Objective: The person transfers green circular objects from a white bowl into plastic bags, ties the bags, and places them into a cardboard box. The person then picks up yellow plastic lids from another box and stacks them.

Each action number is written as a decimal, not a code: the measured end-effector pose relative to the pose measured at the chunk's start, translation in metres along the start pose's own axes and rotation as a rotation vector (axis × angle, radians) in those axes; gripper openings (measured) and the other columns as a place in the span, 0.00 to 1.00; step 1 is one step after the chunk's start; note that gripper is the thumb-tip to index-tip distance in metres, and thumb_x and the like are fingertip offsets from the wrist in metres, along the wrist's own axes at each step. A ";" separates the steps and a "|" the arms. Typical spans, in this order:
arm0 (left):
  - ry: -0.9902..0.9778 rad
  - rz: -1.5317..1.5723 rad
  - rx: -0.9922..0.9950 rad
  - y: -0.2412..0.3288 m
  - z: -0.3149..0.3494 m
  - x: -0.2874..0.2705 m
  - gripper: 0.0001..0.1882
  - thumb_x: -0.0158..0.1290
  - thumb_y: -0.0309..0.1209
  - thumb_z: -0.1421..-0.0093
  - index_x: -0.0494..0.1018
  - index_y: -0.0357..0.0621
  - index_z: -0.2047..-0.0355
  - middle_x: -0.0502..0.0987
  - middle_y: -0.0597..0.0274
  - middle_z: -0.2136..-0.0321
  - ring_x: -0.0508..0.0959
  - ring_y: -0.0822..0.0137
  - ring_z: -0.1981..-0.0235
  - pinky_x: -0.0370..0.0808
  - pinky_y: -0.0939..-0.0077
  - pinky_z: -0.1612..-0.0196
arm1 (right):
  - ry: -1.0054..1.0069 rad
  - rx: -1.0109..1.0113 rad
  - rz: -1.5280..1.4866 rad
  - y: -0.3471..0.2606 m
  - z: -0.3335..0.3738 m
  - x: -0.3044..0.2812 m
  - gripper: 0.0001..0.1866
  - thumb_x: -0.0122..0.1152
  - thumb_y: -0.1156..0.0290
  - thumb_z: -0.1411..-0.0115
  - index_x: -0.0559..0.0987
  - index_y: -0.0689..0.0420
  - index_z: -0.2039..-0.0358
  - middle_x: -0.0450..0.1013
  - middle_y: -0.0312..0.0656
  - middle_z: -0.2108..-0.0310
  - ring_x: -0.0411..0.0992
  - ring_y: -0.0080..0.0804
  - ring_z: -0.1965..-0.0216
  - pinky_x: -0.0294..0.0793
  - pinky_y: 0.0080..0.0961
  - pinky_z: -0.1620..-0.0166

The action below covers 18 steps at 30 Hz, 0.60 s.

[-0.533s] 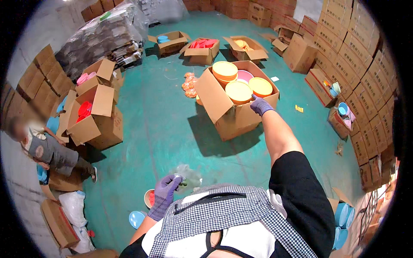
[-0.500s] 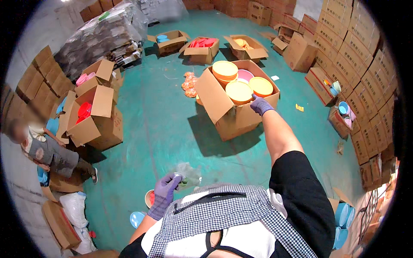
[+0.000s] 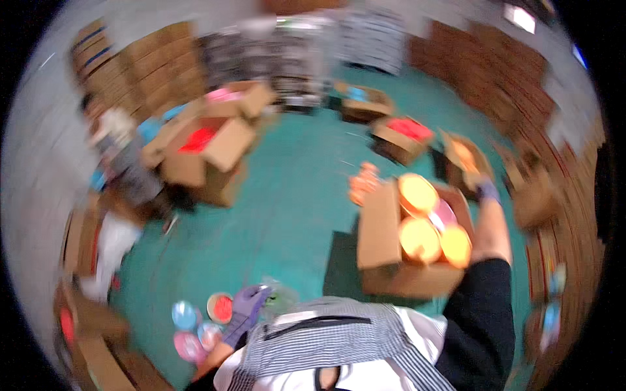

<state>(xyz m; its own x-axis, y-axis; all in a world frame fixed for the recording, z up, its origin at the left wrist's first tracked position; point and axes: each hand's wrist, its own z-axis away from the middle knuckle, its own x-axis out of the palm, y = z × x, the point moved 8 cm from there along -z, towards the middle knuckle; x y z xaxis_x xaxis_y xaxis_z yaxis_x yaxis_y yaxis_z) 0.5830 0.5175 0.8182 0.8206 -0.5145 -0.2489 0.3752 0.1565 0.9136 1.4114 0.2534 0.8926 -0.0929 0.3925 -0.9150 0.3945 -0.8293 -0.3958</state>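
Cardboard cartons [image 3: 396, 144] stand beyond box [image 3: 414, 280] of orange tubs [image 3: 420, 238].

Interior light moderately bright, fairly even over the green floor [image 3: 280, 176]. White glare from a bright rectangle [image 3: 523, 19] at upper right; yellow lids [image 3: 420, 240] nearly washed out. Dark shadow [image 3: 342, 268] on the floor left of the nearest carton [image 3: 411, 281]. Motion blur throughout, heavy on the brown stacks [image 3: 570, 215] at right, smearing the right hand [image 3: 488, 190]. Fisheye bends straight edges toward the rim; corners fall to black.
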 end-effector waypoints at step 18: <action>0.284 0.044 0.068 0.016 0.012 0.028 0.19 0.56 0.44 0.42 0.78 0.39 0.62 0.80 0.59 0.69 0.77 0.70 0.66 0.73 0.74 0.59 | -0.148 -0.233 -0.409 -0.040 -0.136 0.098 0.20 0.58 0.65 0.44 0.73 0.58 0.52 0.74 0.41 0.67 0.70 0.34 0.66 0.71 0.30 0.62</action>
<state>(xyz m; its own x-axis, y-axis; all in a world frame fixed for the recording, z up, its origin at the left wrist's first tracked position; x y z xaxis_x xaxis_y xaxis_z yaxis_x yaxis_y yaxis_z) 0.6069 0.4957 0.8302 0.9270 -0.2499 -0.2796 0.3145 0.1119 0.9426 1.5112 0.3792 0.8299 -0.4053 0.5923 -0.6963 0.4908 -0.5016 -0.7124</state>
